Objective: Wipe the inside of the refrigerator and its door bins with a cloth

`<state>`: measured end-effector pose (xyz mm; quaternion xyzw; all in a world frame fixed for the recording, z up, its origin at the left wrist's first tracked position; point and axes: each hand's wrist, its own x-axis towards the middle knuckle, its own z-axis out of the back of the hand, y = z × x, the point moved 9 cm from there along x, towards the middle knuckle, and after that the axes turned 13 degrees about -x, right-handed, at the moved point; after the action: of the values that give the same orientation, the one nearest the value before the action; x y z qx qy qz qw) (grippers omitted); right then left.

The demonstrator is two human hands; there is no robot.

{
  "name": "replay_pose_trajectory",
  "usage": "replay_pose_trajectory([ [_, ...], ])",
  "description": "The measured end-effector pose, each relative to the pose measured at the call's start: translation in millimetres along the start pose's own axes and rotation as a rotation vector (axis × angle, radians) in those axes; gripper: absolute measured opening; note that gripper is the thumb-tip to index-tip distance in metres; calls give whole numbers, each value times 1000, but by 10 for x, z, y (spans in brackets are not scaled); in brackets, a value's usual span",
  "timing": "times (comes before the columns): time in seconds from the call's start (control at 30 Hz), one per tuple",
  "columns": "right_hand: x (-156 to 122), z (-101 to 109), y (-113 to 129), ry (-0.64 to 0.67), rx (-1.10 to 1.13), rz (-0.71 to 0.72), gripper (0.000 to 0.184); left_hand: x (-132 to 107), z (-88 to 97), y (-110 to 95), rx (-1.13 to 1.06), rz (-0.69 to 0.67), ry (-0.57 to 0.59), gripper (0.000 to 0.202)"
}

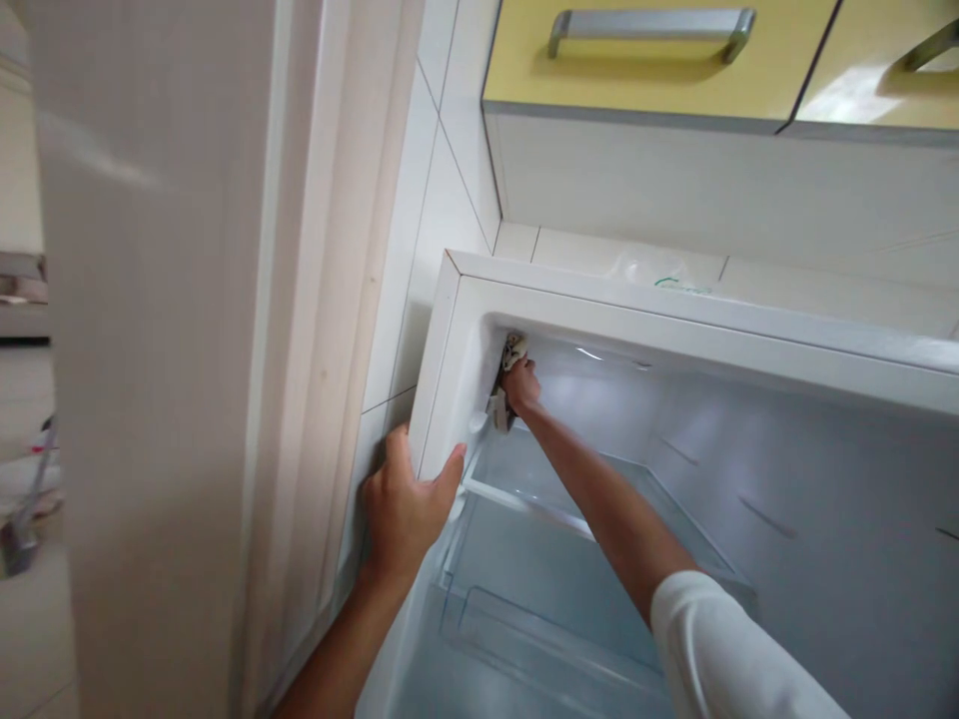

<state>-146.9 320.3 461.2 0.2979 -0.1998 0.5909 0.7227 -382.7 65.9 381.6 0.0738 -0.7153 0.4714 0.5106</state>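
An open white fridge (674, 320) fills the lower right. My left hand (409, 504) clasps the fridge's left front edge, thumb inside the frame and fingers round the outside. My right hand (519, 387) reaches deep into the upper left inner corner, closed on a small pale cloth (513, 350) pressed against the inner wall. A small white fitting (498, 409) on that wall sits just below the hand. My right arm, in a white sleeve, crosses above a glass shelf (524, 499).
The white fridge door (165, 350) stands open at the left. White wall tiles (442, 200) lie behind the fridge. Yellow cabinets with metal handles (651, 30) hang above. Clear door-side bins (524, 629) show low in the fridge. Floor and some objects appear at the far left.
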Motion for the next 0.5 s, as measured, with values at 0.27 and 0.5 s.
replay_pose_trajectory([
  [0.27, 111, -114, -64, -48, -182, 172, 60, 9, 21, -7, 4, -17, -15, 47],
  [0.5, 182, 75, -345, -58, -421, 308, 64, 28, 10, 44, 0, 56, 19, 51],
])
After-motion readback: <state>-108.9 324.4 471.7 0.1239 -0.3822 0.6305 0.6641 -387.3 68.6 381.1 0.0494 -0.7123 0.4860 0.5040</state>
